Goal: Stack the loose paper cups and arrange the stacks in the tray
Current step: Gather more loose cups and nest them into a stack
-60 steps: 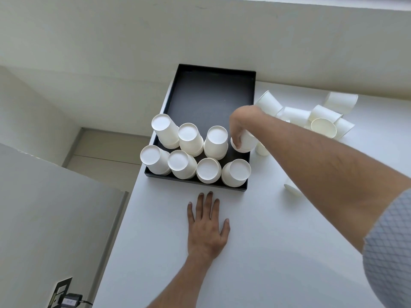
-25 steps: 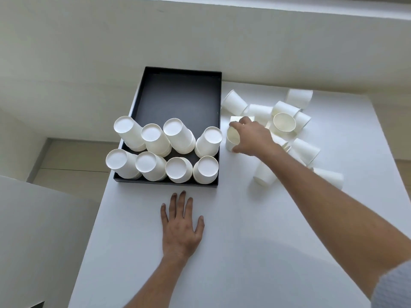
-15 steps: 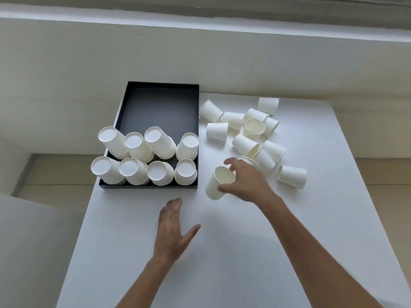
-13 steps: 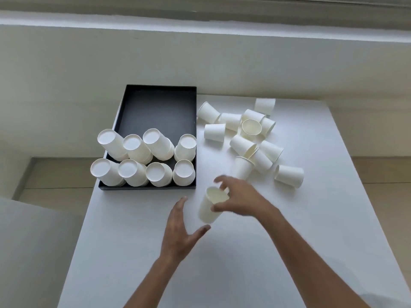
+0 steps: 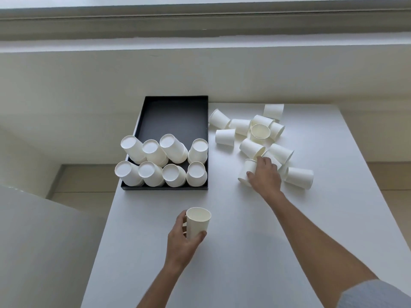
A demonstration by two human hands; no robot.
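With the left hand (image 5: 183, 238) curled around an upright cup (image 5: 198, 222) and the right hand (image 5: 264, 175) pinching a tipped cup (image 5: 247, 172) at the pile's (image 5: 260, 138) edge beside the tray (image 5: 175, 112), a hasty pull could have scattered neighbouring cups across the surface (image 5: 233, 252).

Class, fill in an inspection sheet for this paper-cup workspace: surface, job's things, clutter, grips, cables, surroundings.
Surface: white table, matte.
Job's things: black tray at the table's far left holds eight upside-down cup stacks in two rows at its near end; loose cups lie scattered to its right.
Clutter: nothing seen.
Grips: left hand holds an upright cup; right hand grips a tipped cup at the pile's edge.
Cables: nothing seen.
Surroundings: pale wall behind.
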